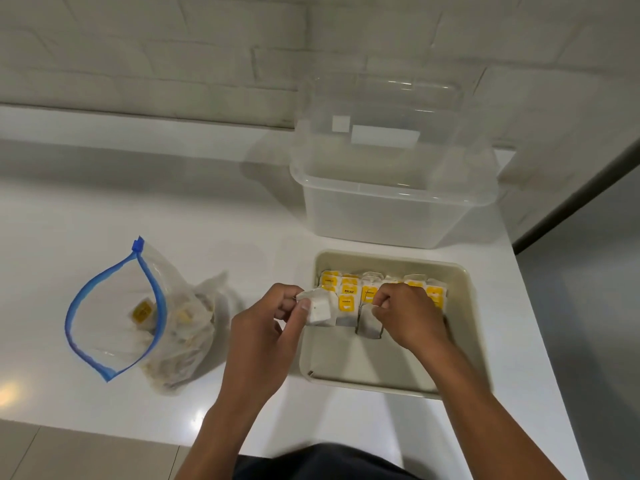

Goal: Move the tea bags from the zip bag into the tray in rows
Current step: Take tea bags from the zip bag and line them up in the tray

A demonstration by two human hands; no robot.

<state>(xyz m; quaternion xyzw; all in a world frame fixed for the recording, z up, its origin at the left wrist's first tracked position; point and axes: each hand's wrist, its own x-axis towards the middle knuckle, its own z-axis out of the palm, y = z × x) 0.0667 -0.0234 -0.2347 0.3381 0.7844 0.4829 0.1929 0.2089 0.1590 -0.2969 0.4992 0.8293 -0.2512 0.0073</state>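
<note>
Behind the tray [465, 327]: clear tub [391, 202].

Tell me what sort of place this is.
Probably a home kitchen or pantry counter: a glossy white countertop against a white brick-pattern wall, with a clear plastic storage tub and a tray of tea bags.

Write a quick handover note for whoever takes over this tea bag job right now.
Left hand: pinching a small stack of white paper tea bags at the left edge of the beige square plastic tray.
Right hand: setting one tea bag down in the tray.
Done: yellow-tagged rows fill the tray's far end.
Left: near half bare; the open blue-zip clear plastic bag to the left holds more.
</note>
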